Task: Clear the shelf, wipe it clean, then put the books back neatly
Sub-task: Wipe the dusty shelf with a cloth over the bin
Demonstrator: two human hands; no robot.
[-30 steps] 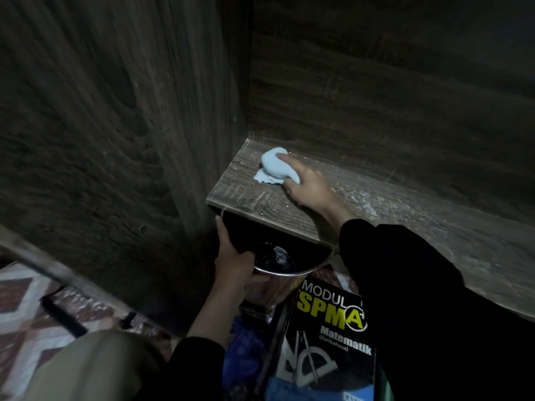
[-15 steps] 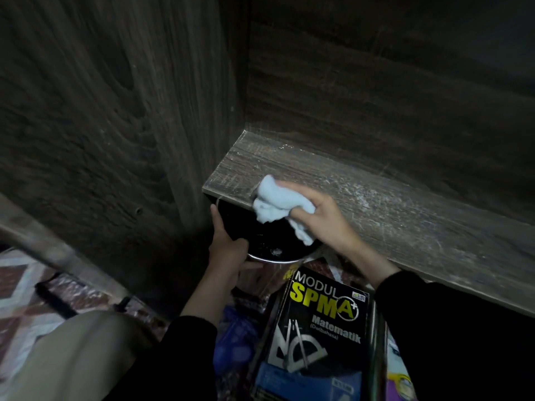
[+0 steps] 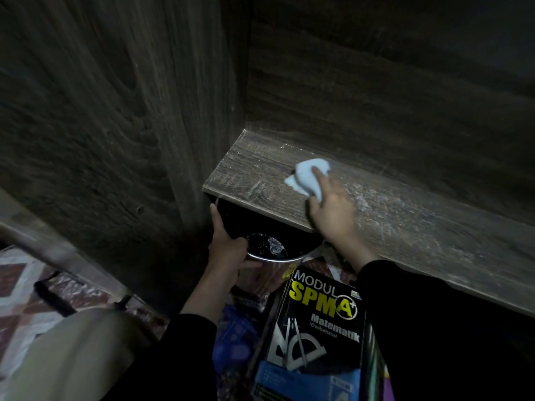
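Observation:
A dark wooden shelf board (image 3: 434, 238) runs from the corner to the right, dusty and streaked. My right hand (image 3: 333, 209) presses a pale blue cloth (image 3: 308, 176) onto the board near its left end, fingers curled over the cloth. Below the board's front edge, my left hand (image 3: 228, 247) grips the rim of a metal bowl (image 3: 278, 254) with a little water in it. A black book titled "Modul SPM A+ Matematik" (image 3: 318, 328) stands among other books under the shelf.
The cabinet's side panel (image 3: 144, 125) rises on the left and its back panel (image 3: 376, 82) lies behind the shelf. A patterned mat (image 3: 26, 287) covers the floor at lower left. My knee in beige cloth (image 3: 72, 357) is at the bottom left.
My right hand carried the cloth from the shelf's left end to the bowl's rim, then back up onto the shelf board. My left hand kept its hold on the bowl.

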